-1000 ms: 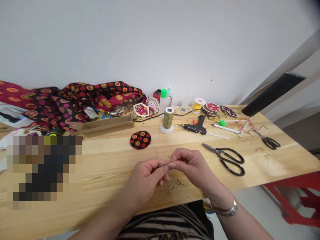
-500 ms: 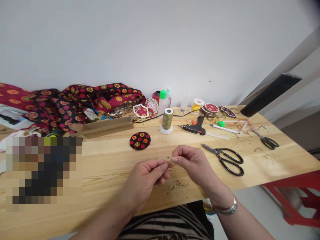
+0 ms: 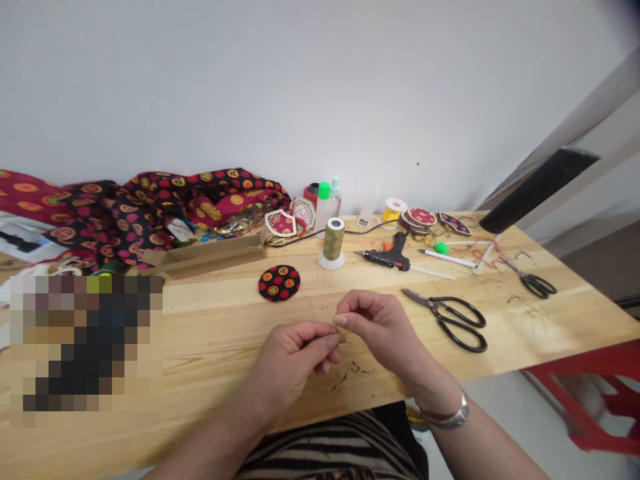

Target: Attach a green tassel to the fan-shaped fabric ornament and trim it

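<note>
My left hand point(image 3: 303, 353) is closed in a pinch, thumb against the forefinger, over the front of the wooden table. Close against its fingertips, my right hand point(image 3: 373, 327) pinches too. Whatever lies between the fingers is too fine to make out. Behind my hands is a round piece covered in black patterned fabric point(image 3: 279, 283). A cone of olive-gold thread point(image 3: 334, 241) stands upright past it. To the right of my right hand lie large black-handled scissors point(image 3: 450, 317), blades pointing left. Small dark snippets point(image 3: 353, 373) are scattered on the wood below my hands.
A black glue gun point(image 3: 393, 253) lies behind the scissors, its cord running left. Bottles point(image 3: 324, 207) stand by the wall. A cardboard tray point(image 3: 210, 257) and heaped patterned cloth point(image 3: 165, 193) fill the back left. Smaller scissors point(image 3: 535, 282) lie right. A red stool point(image 3: 590, 380) stands beyond the table edge.
My right hand has shifted slightly left, its fingertips now just above those of my left hand. Both hands stay pinched; the things on the table have not moved.
</note>
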`<state>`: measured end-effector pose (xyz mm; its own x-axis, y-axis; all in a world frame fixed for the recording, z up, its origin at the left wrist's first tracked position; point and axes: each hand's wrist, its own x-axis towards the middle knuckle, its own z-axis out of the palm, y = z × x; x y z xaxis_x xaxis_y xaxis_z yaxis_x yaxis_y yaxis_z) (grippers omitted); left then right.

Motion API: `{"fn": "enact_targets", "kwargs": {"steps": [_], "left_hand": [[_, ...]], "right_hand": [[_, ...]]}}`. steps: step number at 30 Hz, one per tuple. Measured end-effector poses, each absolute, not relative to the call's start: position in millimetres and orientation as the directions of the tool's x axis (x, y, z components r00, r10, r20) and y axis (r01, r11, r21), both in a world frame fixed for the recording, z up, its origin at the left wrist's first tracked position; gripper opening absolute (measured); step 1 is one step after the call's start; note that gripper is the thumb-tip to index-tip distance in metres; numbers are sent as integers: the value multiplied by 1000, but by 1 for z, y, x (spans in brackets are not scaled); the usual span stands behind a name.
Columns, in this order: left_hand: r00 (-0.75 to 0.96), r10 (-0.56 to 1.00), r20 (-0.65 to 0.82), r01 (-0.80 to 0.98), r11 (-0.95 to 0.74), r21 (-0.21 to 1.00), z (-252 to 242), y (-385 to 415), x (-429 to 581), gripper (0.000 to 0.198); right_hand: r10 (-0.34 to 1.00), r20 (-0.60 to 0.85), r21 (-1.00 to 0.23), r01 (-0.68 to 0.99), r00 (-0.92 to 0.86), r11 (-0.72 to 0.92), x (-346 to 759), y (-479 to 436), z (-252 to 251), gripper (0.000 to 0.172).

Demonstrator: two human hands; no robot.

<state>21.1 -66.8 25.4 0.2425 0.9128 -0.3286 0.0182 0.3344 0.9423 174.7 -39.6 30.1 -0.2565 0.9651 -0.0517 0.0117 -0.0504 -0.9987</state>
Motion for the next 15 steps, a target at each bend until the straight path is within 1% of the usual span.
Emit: {"fn": "enact_targets", "kwargs": {"steps": [2, 5, 6, 9, 11, 13, 15], "left_hand": [[250, 925, -287, 52, 284, 958, 27, -67, 20, 15], [223, 962, -158, 36, 154, 987, 29, -65, 17, 11], [193, 974, -118, 36, 113, 993, 29, -65, 16, 10], [80, 996, -45, 94, 37, 995, 28, -62, 12, 9], [23, 1000, -3, 106, 0, 994, 27, -61, 9, 9], [-21, 999, 27, 62, -26, 998, 25, -60, 7, 9], [-63, 998, 22, -2, -22, 1000, 25, -60, 7, 8]], "right_hand": [[963, -59, -998, -12, -264, -64, 173, -39, 31, 12], [968, -40, -997, -52, -250, -54, 173, -38, 31, 11], [971, -23, -997, -68, -236, -40, 173, -37, 30, 12], [974, 14, -985, -168, -225, -25, 171, -35, 27, 25], [960, 15, -960, -272, -280, -65, 166, -34, 24, 29], [932, 16, -927, -354, -362, -122, 159, -35, 23, 30], [904, 4, -896, -402, -427, -186, 152, -36, 23, 29]]}}
